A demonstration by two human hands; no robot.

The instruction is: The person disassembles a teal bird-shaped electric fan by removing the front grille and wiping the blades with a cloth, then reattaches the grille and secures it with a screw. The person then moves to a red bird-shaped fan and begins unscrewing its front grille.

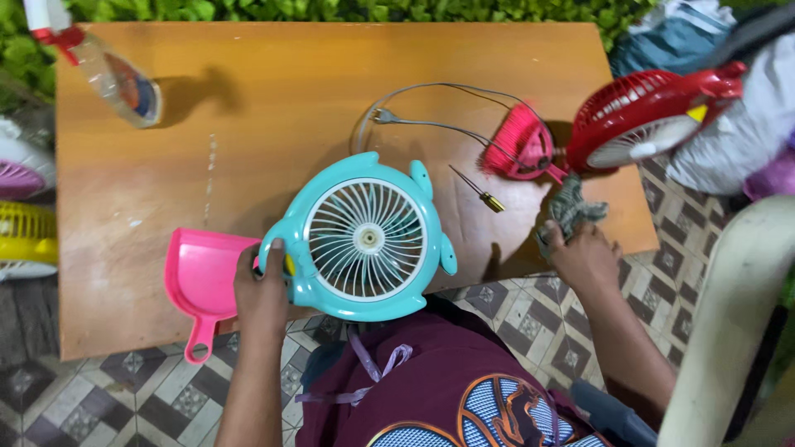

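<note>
Firmly closed, left hand [261,290] in a full grip on the left rim of a turquoise fan [364,238], thumb over the edge beside a small yellow part; fan lying face up at lower centre of the frame, white grille toward the camera, lower edge overhanging the near edge of the wooden worktop [273,116]. Closed likewise, right hand [584,257] at right of centre, grip bunched around a grey-green cloth [570,211] at the worktop's right near corner. Just left of the left hand, touching the fan's side, a pink dustpan [199,285], handle poking past the near edge. Between fan and cloth, a thin screwdriver [479,190] with a yellow handle. Above the cloth, a small pink brush [517,145] with a grey cable [422,124] looping beside it, then a red fan [642,120] tilted at upper right. At upper left, a clear spray bottle [108,70] lying on its side. Along the left edge, parts of a yellow fan [23,236] and a purple-and-white one [21,170]. Tiled floor [530,331] below.
</note>
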